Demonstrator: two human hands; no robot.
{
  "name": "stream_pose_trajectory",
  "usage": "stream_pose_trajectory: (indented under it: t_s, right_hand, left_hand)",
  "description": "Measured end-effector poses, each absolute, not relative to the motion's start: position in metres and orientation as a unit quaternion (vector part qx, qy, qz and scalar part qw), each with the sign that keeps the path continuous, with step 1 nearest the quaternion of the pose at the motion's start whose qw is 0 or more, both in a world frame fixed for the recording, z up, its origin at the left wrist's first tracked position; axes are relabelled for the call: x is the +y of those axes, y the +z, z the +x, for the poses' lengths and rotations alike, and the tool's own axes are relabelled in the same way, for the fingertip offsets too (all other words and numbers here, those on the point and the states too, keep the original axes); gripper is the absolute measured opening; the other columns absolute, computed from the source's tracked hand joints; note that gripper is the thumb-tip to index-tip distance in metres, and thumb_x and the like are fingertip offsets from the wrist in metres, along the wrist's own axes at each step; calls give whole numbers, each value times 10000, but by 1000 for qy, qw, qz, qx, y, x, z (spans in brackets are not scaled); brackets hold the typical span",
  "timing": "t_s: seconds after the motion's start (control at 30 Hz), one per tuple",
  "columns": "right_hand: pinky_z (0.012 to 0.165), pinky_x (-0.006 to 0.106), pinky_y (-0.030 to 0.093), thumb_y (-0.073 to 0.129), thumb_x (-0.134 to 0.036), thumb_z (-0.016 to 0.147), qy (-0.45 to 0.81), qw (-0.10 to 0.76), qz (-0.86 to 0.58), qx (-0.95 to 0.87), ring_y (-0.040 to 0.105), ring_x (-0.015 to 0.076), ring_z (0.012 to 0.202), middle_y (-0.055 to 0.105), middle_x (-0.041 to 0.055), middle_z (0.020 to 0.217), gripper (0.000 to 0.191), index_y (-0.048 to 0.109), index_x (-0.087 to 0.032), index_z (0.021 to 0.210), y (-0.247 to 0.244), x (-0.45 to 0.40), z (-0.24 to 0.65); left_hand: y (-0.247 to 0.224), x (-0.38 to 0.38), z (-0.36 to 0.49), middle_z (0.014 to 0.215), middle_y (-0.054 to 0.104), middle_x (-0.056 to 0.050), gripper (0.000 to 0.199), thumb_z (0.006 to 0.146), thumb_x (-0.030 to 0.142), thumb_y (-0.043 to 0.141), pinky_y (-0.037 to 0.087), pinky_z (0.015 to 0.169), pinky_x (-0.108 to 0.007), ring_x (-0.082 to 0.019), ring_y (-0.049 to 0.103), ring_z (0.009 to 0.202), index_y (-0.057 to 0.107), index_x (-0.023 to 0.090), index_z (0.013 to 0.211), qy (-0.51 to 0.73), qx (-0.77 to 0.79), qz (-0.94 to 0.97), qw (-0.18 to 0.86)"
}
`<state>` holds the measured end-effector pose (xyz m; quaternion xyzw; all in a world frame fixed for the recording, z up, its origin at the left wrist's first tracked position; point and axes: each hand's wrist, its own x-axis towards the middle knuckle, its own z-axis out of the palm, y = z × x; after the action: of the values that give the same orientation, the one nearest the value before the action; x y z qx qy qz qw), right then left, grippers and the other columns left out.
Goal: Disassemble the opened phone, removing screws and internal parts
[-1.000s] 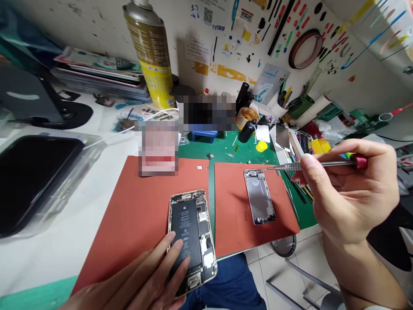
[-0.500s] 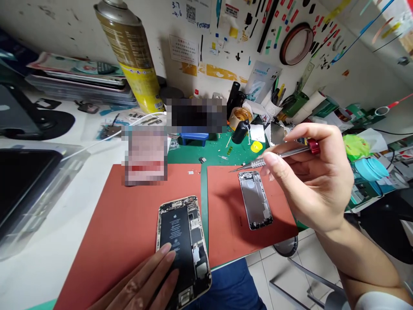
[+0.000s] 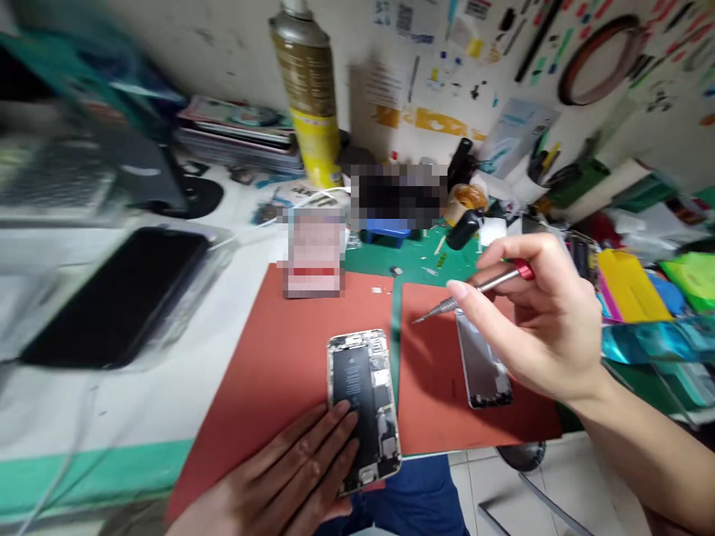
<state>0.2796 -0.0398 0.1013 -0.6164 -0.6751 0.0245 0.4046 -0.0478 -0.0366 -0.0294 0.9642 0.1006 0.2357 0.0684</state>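
One opened phone (image 3: 357,372), one phone shell (image 3: 481,374), one screwdriver (image 3: 499,281) seen — phone held by left hand (image 3: 284,470), fingers nearly straight across it; screwdriver pinched by right hand (image 3: 539,335), fingers curled.

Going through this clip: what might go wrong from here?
The screwdriver in the right hand, if it slipped over the opened phone, might puncture its exposed battery or jab the left hand. The phone's lower end lies close to the red mat's front edge, near the jeans, so a nudge might drop it.
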Motion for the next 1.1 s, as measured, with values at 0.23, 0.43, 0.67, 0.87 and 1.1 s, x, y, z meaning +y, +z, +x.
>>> stream_pose_trajectory:
  t_s: [0.23, 0.43, 0.67, 0.87, 1.1]
  right_hand:
    - [468, 258, 550, 695, -199, 975, 8, 370, -567, -736, 661, 127, 568, 710, -5, 842, 182, 573, -241, 1102, 73, -34, 261]
    - [478, 224, 522, 692, -241, 990, -15, 324, -560, -762, 718, 132, 653, 732, -4, 857, 153, 557, -221, 1058, 54, -28, 248]
    - [542, 234, 554, 670, -246, 1006, 8, 319, -548, -773, 735, 138, 710, 725, -8, 872, 151, 539, -225, 1079, 41, -20, 243]
    - [532, 233, 550, 688, -230, 999, 11, 319, -543, -777, 739, 144, 728, 724, -11, 871, 191, 531, -222, 1107, 40, -17, 240]
    - [508, 244, 538, 671, -256, 1015, 8, 309, -549, -777, 741, 156, 722, 732, -4, 871, 174, 528, -224, 1108, 39, -19, 240]
  left_hand:
    - [-22, -35, -42, 1463, 667, -106, 469, 969, 418, 724, 417, 1264, -441, -285, 523, 1470, 681, 147, 1350, 212, 110, 971, 9]
    - [-24, -36, -44, 1463, 668, -93, 470, 975, 420, 718, 423, 1259, -407, -264, 537, 1457, 679, 145, 1355, 211, 121, 970, 9]
    - [-21, -34, -42, 1423, 698, -79, 440, 973, 428, 724, 427, 1260, -395, -255, 559, 1438, 698, 144, 1309, 223, 119, 968, 10]
    - [-22, -33, -42, 1417, 700, -93, 442, 961, 407, 744, 437, 1255, -399, -266, 563, 1434, 702, 124, 1299, 231, 115, 966, 14]
    - [-22, -33, -42, 1420, 698, -91, 442, 961, 406, 743, 437, 1253, -399, -264, 566, 1431, 703, 126, 1300, 234, 115, 965, 11]
